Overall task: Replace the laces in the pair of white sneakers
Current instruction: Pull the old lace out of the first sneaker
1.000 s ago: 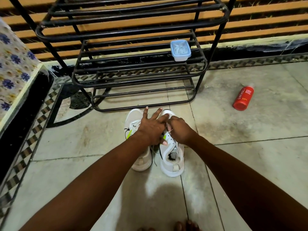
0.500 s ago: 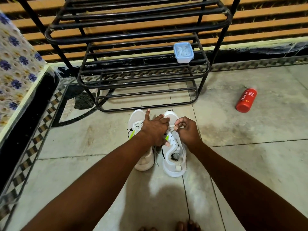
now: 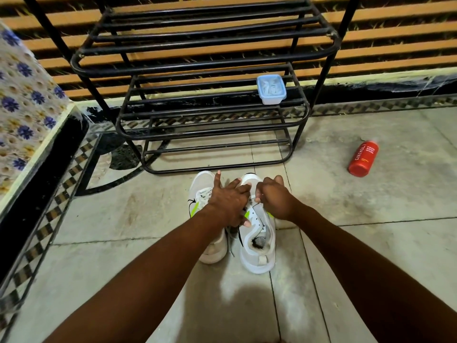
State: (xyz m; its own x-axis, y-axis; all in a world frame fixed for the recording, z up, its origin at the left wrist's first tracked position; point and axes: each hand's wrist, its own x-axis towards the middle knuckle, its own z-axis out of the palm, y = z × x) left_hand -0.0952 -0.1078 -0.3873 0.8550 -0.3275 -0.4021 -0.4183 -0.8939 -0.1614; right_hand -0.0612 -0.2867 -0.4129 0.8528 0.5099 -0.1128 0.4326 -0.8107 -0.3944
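Both hands work the right-side white mesh sneaker [image 3: 257,233] on the tiled floor [image 3: 371,243], left hand [image 3: 228,201] pressing it flat-fingered, right hand [image 3: 273,198] pinching its lace near the toe, while the left-side sneaker [image 3: 201,191] looks laced, untouched.

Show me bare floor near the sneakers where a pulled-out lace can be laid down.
Free: the tiles between the right sneaker and the red bottle, and the tiles left of the left sneaker toward the checkered border. Crowded: between the sneakers, where the left hand and right hand work, and the narrow strip before the shoe rack.
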